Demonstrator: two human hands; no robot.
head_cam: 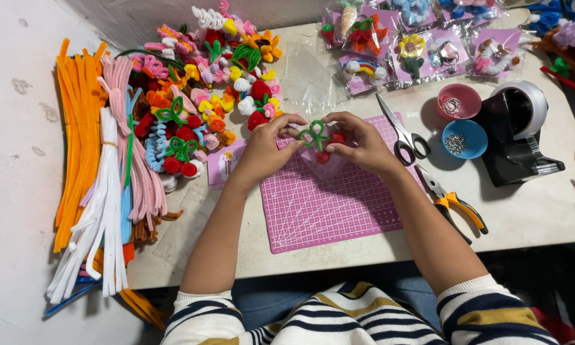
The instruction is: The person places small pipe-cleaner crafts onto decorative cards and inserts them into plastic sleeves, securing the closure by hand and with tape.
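Observation:
Both my hands meet over the far edge of a pink cutting mat [325, 204]. Between them is a small pipe-cleaner charm [317, 142] with green loops on top and red balls below, over a pink card in a clear bag. My left hand [268, 144] pinches its left side, fingers curled around it. My right hand [357, 142] grips its right side the same way. My forearms come up from striped sleeves at the bottom.
A heap of finished pipe-cleaner charms [204, 96] and bundles of orange, pink and white pipe cleaners [102, 166] lie left. Scissors [402, 134], pliers [456, 204], two small bowls [461, 121], a tape dispenser [520, 134] and bagged charms [421, 48] sit right.

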